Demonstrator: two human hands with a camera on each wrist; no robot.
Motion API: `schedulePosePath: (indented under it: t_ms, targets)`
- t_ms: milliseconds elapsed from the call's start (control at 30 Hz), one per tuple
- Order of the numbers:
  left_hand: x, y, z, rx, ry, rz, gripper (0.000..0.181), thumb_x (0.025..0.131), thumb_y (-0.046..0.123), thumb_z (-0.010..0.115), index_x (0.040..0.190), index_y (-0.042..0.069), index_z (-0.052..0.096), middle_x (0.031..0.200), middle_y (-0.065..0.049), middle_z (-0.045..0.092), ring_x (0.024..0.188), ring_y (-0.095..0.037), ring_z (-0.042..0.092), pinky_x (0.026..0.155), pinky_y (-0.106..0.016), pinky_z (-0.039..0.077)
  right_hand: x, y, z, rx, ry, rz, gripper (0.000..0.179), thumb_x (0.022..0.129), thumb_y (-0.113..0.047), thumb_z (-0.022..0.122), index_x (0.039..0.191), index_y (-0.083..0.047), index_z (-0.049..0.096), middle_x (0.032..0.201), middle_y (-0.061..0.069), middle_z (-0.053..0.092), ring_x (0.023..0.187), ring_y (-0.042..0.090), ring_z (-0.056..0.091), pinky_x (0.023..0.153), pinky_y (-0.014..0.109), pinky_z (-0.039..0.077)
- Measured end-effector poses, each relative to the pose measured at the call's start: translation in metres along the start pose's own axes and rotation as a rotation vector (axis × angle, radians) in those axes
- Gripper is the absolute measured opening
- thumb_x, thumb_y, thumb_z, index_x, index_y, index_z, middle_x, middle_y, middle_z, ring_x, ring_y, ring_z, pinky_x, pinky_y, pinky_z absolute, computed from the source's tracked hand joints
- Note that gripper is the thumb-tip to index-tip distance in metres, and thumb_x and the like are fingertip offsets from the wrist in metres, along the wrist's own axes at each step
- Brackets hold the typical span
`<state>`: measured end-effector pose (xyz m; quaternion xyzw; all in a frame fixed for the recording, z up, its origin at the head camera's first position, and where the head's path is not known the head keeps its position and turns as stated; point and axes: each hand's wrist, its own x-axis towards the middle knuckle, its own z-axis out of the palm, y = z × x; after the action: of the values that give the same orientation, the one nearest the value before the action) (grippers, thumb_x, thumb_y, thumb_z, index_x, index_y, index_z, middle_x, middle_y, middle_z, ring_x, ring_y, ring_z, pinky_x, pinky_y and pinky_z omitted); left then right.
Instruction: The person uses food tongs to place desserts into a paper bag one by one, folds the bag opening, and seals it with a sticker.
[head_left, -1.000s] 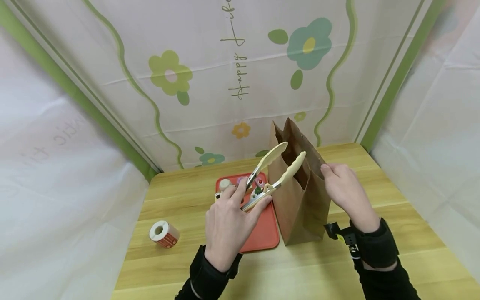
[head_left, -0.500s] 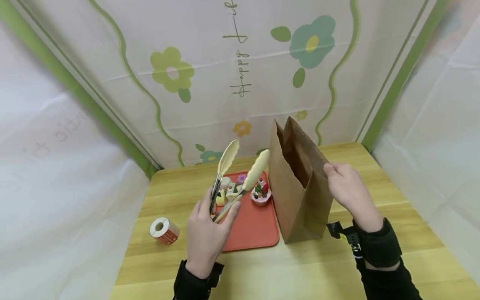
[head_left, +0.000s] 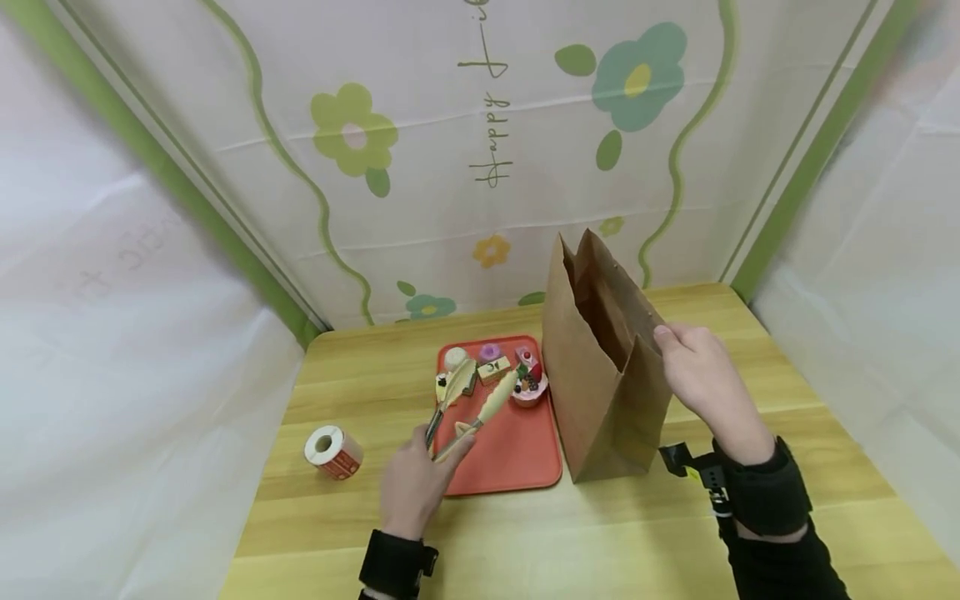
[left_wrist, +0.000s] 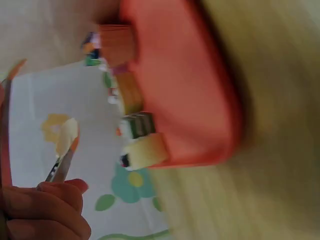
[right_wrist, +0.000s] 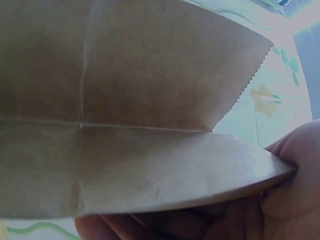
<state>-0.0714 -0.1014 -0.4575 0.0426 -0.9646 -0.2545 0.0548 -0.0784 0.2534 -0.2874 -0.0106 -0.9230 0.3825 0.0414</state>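
My left hand (head_left: 416, 482) grips a pair of tongs (head_left: 497, 395) with cream tips, spread apart above the red tray (head_left: 513, 458). Nothing shows between the tips. At the tray's far end sit small pastries: a berry-topped cupcake (head_left: 529, 393), a cream cake slice (head_left: 493, 369), a white round piece (head_left: 455, 358) and a purple piece (head_left: 490, 352). In the left wrist view, layered cake pieces (left_wrist: 140, 125) line the tray, slightly blurred. A brown paper bag (head_left: 592, 392) stands upright against the tray's right side, its mouth apart. My right hand (head_left: 705, 375) pinches the bag's right rim.
A label roll (head_left: 333, 452) stands on the wooden table (head_left: 360, 533), left of the tray. Behind the table hangs a white flower-print curtain (head_left: 420, 208). White side sheets (head_left: 127, 333) enclose both sides.
The left hand with the tongs has moved left and away from the bag's mouth, then lowered over the tray. My right hand has kept its hold on the bag's rim.
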Motion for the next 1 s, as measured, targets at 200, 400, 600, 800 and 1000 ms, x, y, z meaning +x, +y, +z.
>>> schedulePosePath:
  t_ms: [200, 400, 600, 800, 1000]
  targets:
    - [0.010, -0.004, 0.023, 0.133, 0.002, 0.080, 0.097, 0.071, 0.086, 0.056, 0.131, 0.010, 0.062, 0.071, -0.009, 0.058, 0.048, -0.017, 0.048, 0.042, -0.032, 0.034, 0.001, 0.003, 0.000, -0.010, 0.001, -0.014, 0.043, 0.109, -0.027, 0.026, 0.074, -0.005, 0.040, 0.063, 0.005, 0.034, 0.056, 0.023, 0.036, 0.054, 0.036, 0.031]
    - [0.013, -0.001, 0.041, 0.225, 0.062, 0.201, 0.095, 0.069, 0.082, 0.064, 0.136, 0.014, 0.061, 0.061, -0.005, 0.045, 0.037, -0.012, 0.027, 0.038, -0.029, 0.022, 0.000, 0.003, 0.000, -0.008, 0.001, -0.020, 0.043, 0.109, -0.026, 0.027, 0.074, -0.005, 0.041, 0.063, 0.006, 0.035, 0.056, 0.023, 0.037, 0.054, 0.036, 0.032]
    - [0.017, 0.001, 0.054, 0.222, 0.078, 0.228, 0.095, 0.068, 0.080, 0.067, 0.132, 0.010, 0.062, 0.057, -0.001, 0.036, 0.038, -0.013, 0.030, 0.038, -0.030, 0.022, 0.001, 0.004, 0.001, -0.002, 0.007, -0.029, 0.043, 0.109, -0.025, 0.028, 0.073, -0.005, 0.040, 0.063, 0.006, 0.034, 0.055, 0.023, 0.036, 0.054, 0.036, 0.031]
    - [0.021, 0.009, 0.061, 0.205, 0.035, 0.197, 0.092, 0.069, 0.081, 0.065, 0.123, 0.006, 0.063, 0.058, -0.002, 0.039, 0.039, -0.014, 0.033, 0.038, -0.030, 0.026, 0.001, 0.003, 0.001, -0.012, -0.005, -0.020, 0.043, 0.109, -0.026, 0.027, 0.077, -0.004, 0.046, 0.064, 0.006, 0.037, 0.057, 0.024, 0.039, 0.054, 0.037, 0.033]
    - [0.024, 0.012, 0.065, 0.219, 0.049, 0.201, 0.092, 0.069, 0.082, 0.063, 0.119, 0.004, 0.064, 0.055, -0.001, 0.037, 0.038, -0.013, 0.030, 0.038, -0.030, 0.024, 0.001, 0.003, 0.001, -0.022, -0.009, -0.012, 0.043, 0.109, -0.026, 0.026, 0.084, -0.001, 0.052, 0.066, 0.007, 0.039, 0.061, 0.024, 0.042, 0.056, 0.037, 0.034]
